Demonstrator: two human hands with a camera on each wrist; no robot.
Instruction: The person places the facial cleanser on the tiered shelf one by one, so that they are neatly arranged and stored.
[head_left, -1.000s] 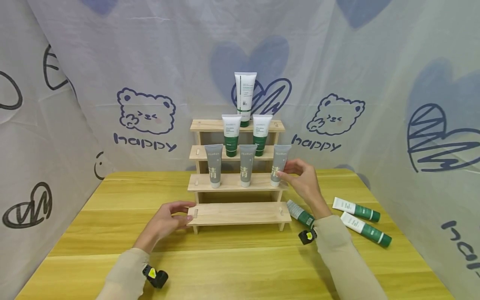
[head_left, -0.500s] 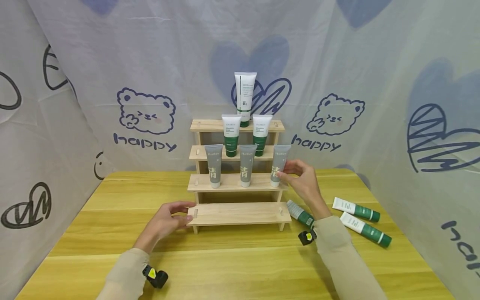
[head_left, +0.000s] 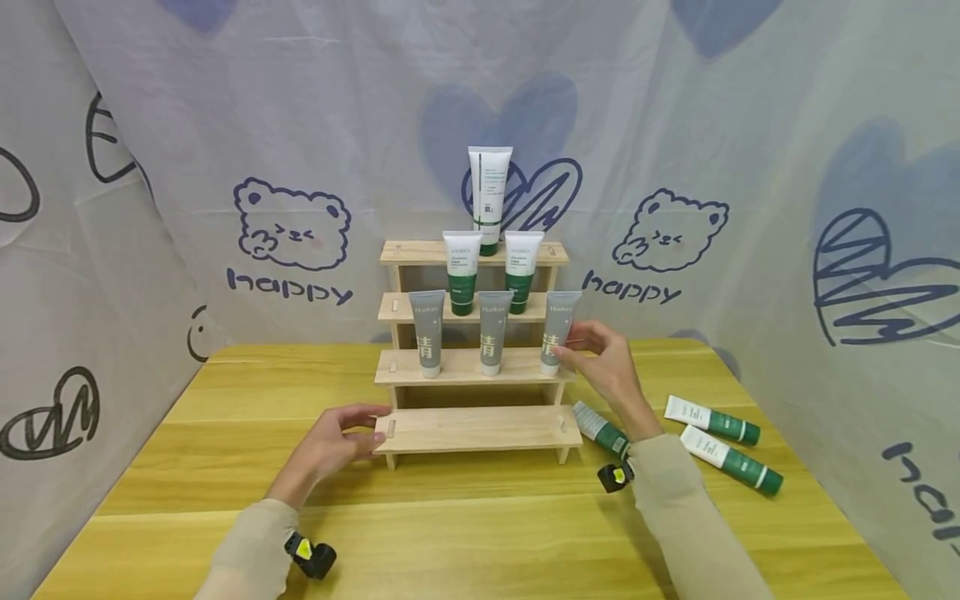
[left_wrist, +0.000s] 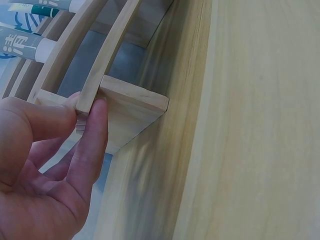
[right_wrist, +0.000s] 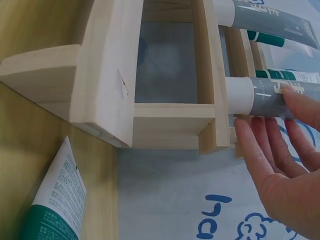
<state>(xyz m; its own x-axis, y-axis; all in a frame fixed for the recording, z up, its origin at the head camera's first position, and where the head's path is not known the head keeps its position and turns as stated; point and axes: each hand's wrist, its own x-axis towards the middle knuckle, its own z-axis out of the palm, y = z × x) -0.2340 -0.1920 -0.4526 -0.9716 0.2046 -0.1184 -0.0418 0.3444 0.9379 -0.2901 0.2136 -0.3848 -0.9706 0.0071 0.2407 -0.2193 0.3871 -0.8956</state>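
Note:
A four-tier stand, better called a stepped wooden display rack (head_left: 480,427), stands on the table. My left hand (head_left: 330,443) pinches the left end of its lowest board between thumb and fingers, as the left wrist view (left_wrist: 55,165) confirms. At the rack's right side, my right hand (head_left: 609,371) holds a grey squeeze tube (head_left: 558,321), thumb on its front and fingers by its side and back. That tube stands cap down on the second board from the bottom. Beside it stand a middle grey tube (head_left: 492,329) and a left grey tube (head_left: 428,329).
Two white-and-green tubes (head_left: 462,260) stand one board higher, and a taller white tube (head_left: 490,187) tops the rack. On the table to the right lie a tube near the rack (head_left: 600,427) and two more tubes (head_left: 731,460). A printed curtain (head_left: 300,125) hangs behind.

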